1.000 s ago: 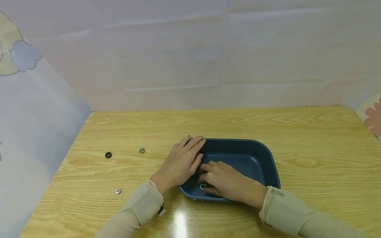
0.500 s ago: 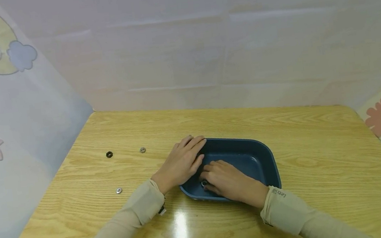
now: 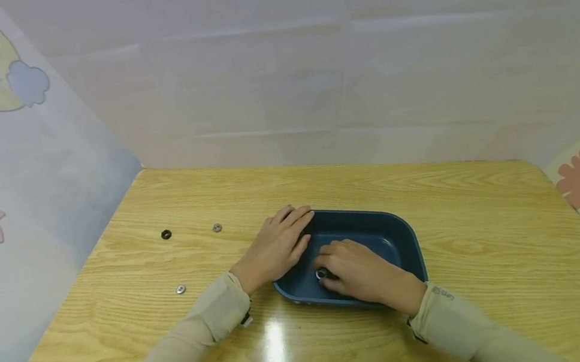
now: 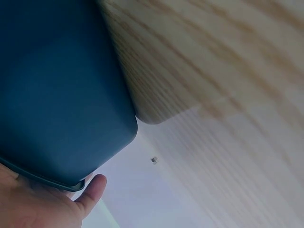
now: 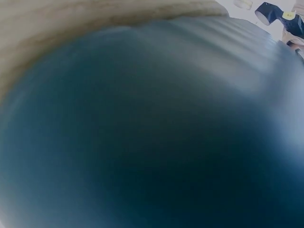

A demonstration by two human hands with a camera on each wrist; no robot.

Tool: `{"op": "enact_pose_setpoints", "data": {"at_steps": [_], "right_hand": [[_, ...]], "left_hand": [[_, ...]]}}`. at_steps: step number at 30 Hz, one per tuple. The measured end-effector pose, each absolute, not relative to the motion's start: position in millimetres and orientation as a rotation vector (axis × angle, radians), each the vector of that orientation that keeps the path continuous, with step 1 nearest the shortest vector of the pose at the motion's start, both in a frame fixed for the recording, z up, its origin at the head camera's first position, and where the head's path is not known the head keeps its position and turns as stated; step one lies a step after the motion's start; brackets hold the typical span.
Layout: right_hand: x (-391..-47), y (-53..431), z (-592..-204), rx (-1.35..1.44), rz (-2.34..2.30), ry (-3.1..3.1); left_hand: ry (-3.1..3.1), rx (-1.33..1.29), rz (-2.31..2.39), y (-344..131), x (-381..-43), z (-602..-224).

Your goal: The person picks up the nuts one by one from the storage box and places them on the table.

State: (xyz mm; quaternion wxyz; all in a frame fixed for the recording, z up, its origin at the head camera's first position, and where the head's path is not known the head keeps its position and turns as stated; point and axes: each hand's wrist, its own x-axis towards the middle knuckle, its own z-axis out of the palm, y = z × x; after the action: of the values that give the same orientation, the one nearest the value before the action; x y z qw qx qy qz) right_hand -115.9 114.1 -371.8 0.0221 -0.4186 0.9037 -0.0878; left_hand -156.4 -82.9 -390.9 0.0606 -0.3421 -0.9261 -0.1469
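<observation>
In the head view a dark blue basin stands on the table, and both hands are at it. My left hand rests on its left rim, fingers laid straight over the edge. From the left wrist, that hand shows at the rim, against the basin's outer wall. My right hand is inside the basin, its fingers curled. Between thumb and fingertips it pinches a small dark ring-shaped piece with a pale rim, partly hidden by the fingers. The right wrist view shows mostly the blurred basin wall.
Three small pieces lie on the wooden table to the left: a black ring-shaped nut, a silvery nut and a round silver piece. Printed cloth walls close off the back and both sides.
My right hand has closed its fingers on the ring-shaped piece in the basin and moved a little right with it. The left hand stays on the rim.
</observation>
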Motion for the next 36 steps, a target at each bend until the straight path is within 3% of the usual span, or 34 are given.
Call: {"op": "enact_pose_setpoints", "data": {"at_steps": [36], "right_hand": [[-76, 179, -347, -1.353, -0.511, 2.982]], "left_hand": [[-2.796, -1.033, -0.441, -83, -155, -390]]}}
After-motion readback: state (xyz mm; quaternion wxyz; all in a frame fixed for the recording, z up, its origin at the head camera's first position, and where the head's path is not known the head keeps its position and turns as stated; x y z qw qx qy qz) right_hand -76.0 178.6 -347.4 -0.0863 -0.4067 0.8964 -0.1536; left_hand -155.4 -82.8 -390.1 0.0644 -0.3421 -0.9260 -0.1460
